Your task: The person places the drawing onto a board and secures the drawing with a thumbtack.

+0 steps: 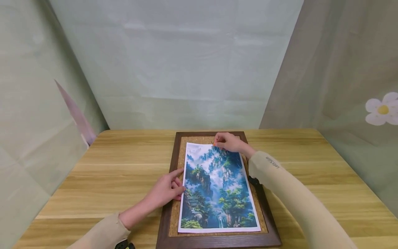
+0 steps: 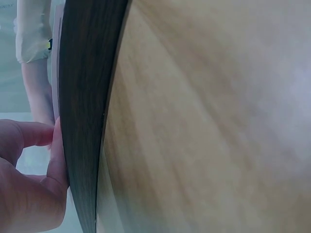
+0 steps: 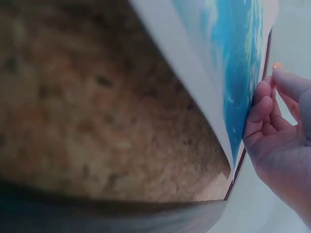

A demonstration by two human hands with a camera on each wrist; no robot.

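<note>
Head view, print: A landscape print (image 1: 217,188) of green crags and blue mist lay flat on the cork board (image 1: 175,211), which sat in a dark wooden frame (image 1: 164,221) at the middle of the near half of the wooden table (image 1: 311,166).
Head view, left hand: The left hand (image 1: 166,190) rested on the frame's left side, forefinger stretched straight toward the print's left edge, the other fingers loosely bent and holding nothing.
Head view, right hand: The right hand (image 1: 228,142) was at the print's far edge, fingertips bunched in a pinch on a small orange pushpin (image 1: 214,144) there.
Head view, surroundings: Pale green cloth walls (image 1: 174,62) enclosed the table; a white flower (image 1: 381,109) marked the right one.
Left wrist view: The left hand (image 2: 29,184) lay against the dark frame (image 2: 85,107), with blurred table (image 2: 209,121) to the right.
Right wrist view: The fingers (image 3: 262,109) of the right hand (image 3: 284,145) touched the print (image 3: 233,63), whose edge curved up off the cork (image 3: 97,121). An orange speck (image 3: 277,65) showed at a fingertip; the grip itself was hard to make out from here.
</note>
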